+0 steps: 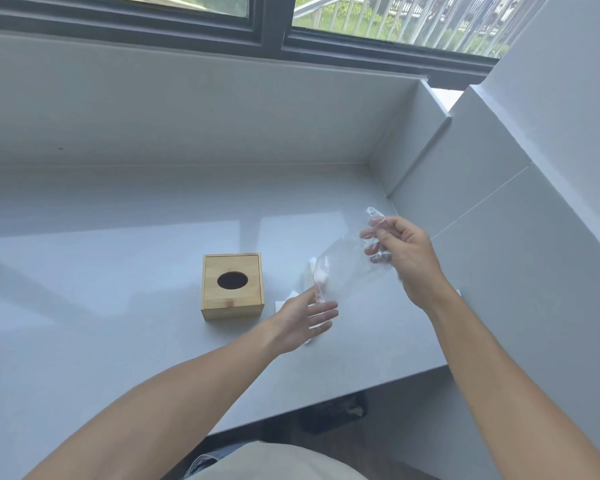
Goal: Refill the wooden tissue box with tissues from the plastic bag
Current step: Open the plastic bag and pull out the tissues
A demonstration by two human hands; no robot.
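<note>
My right hand is lifted above the grey counter, fingers curled closed on the far end of the clear plastic bag, which I hold pinched at its crumpled top so that it slopes down and to the left toward the counter. The bag looks nearly see-through and slack; at its lower, open end a bit of white tissue shows, and I cannot tell how much of it is inside the plastic and how much is already out. My left hand is low, just beside that lower end, palm turned up and fingers spread loosely apart, gripping nothing firmly that I can see, though its fingertips sit right at the mouth of the bag and against the white sheets. More white tissue lies flat on the counter under and beside my left hand, one corner poking out to its left. The wooden tissue box stands on the counter just to the left of my left hand, near but not touching it, lid on, its dark oval opening facing up. Beyond the counter rises a pale backsplash, and above that a dark-framed window along the far wall.
</note>
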